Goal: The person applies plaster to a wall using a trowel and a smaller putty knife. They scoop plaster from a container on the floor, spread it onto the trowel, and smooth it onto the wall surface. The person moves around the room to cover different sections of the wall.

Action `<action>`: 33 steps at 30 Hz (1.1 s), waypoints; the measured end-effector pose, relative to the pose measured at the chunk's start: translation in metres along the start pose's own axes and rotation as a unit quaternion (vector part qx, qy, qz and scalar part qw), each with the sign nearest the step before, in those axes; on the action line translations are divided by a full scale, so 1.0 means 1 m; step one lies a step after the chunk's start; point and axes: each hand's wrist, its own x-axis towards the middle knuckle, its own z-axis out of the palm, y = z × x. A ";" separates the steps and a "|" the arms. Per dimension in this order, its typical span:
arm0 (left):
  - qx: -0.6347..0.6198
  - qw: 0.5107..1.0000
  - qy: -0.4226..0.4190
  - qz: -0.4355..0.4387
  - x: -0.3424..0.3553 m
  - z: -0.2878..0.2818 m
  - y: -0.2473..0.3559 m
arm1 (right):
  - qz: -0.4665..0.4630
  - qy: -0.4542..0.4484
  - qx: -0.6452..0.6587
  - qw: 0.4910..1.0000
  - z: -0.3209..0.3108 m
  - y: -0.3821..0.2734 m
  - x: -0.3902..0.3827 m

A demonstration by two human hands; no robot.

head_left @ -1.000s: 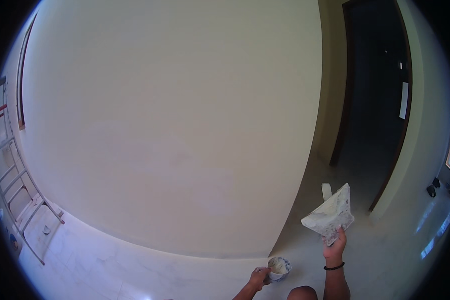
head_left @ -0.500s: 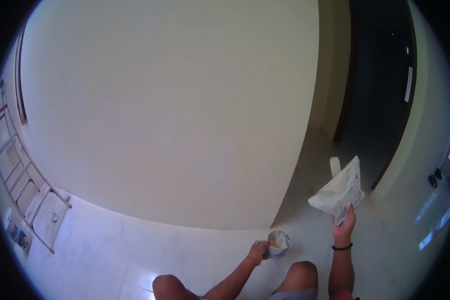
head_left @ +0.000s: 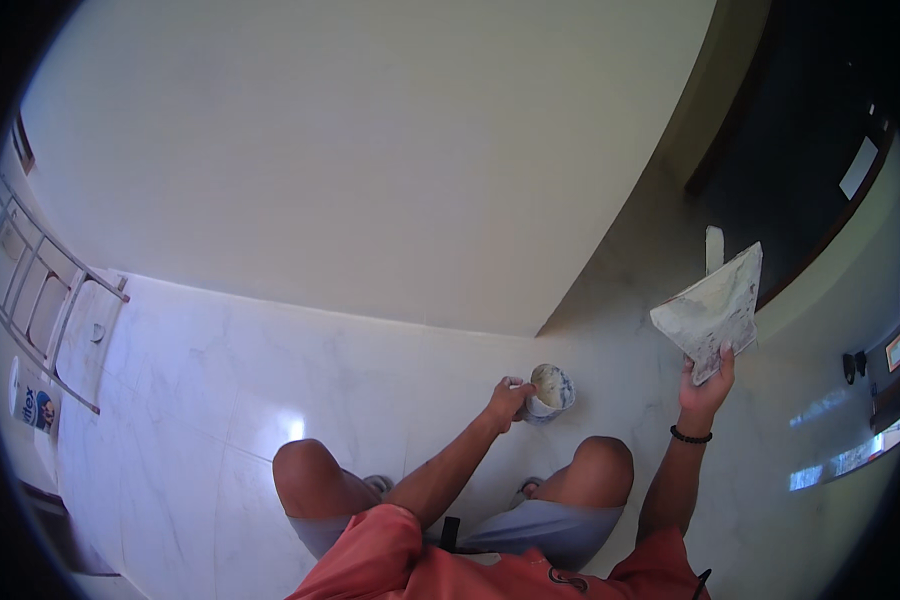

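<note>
Below and right of centre, the left hand (head_left: pixel 510 402) has fingers clamped on the left side of the cup (head_left: pixel 567 390); to its upper right, the right hand (head_left: pixel 708 385) grips the board (head_left: pixel 715 310), long edge rising rightward.

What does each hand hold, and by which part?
The left hand holds the small container at its left side; the right hand holds the whitish board by its narrow lower end.

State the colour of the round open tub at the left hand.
The tub is whitish with blue-grey blotches; best in the head view.
</note>
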 end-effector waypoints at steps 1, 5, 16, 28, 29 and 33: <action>0.007 1.000 0.002 -0.009 0.003 0.001 -0.002 | -0.004 0.007 0.002 1.000 0.001 -0.001 0.000; 0.045 0.999 0.000 -0.009 0.016 0.000 -0.014 | -0.020 0.006 -0.003 1.000 -0.005 0.001 0.009; 0.120 0.992 0.021 -0.034 0.056 -0.002 -0.069 | 0.016 0.013 -0.041 0.999 -0.042 0.003 0.024; 0.015 0.998 -0.025 -0.050 0.008 0.036 -0.003 | 0.070 0.032 -0.096 0.992 -0.030 -0.026 0.003; 0.006 0.999 -0.025 -0.048 0.007 0.033 0.002 | 0.068 0.024 -0.102 0.992 -0.029 -0.023 0.003; 0.003 1.000 -0.021 -0.012 0.010 0.024 0.008 | 0.076 0.031 -0.099 0.992 -0.030 -0.014 0.004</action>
